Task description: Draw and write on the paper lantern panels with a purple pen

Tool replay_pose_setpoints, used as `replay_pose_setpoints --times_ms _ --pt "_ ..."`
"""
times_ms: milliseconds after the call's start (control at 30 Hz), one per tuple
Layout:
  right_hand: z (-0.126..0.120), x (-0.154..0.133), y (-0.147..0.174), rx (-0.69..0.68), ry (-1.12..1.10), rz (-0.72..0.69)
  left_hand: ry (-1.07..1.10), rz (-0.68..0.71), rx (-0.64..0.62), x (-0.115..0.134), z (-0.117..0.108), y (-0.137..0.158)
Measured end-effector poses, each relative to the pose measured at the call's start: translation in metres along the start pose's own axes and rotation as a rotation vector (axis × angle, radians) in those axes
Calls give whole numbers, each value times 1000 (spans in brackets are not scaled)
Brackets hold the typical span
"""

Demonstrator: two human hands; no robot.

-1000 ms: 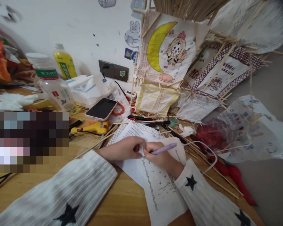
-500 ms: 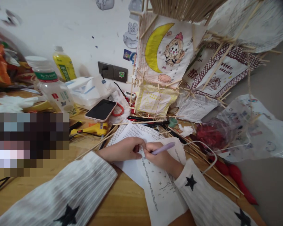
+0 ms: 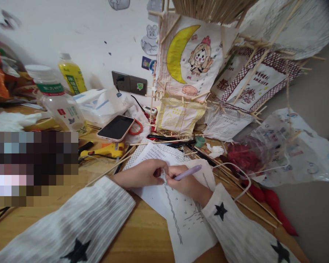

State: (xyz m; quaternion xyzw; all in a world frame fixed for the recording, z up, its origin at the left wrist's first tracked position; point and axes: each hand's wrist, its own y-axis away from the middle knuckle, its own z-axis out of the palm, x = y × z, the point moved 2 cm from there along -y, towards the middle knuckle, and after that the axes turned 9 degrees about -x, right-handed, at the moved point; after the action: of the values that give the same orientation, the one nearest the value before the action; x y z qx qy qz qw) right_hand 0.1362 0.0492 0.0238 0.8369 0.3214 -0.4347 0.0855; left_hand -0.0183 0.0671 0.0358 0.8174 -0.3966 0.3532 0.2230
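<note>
As the right hand (image 3: 183,180) grips a pen (image 3: 189,172), the left hand (image 3: 152,173) (fingers curled, grasp unclear) lies over paper (image 3: 153,195).

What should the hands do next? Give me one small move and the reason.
Probably a short stroke with the slim purple pen where the dark wavy double line runs up toward the right hand: that hand holds the pen there, and the left hand is beside it over the drawn-on white paper sheet. The pen's tip is hidden, so this is a judgement.
</note>
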Motion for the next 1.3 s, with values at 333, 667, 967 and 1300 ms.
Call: replay_pose_setpoints --times_ms 333,667,967,1300 --pt "1 -1 -1 27 -38 21 7 -14 8 2 -1 0" --pt "1 -1 0 62 -57 12 59 -6 18 1 0 1" --pt "-69 -2 18 523 -167 -28 129 15 187 -3 -6 2" --pt "-88 30 42 475 50 68 330 28 583 -3 -5 -2"
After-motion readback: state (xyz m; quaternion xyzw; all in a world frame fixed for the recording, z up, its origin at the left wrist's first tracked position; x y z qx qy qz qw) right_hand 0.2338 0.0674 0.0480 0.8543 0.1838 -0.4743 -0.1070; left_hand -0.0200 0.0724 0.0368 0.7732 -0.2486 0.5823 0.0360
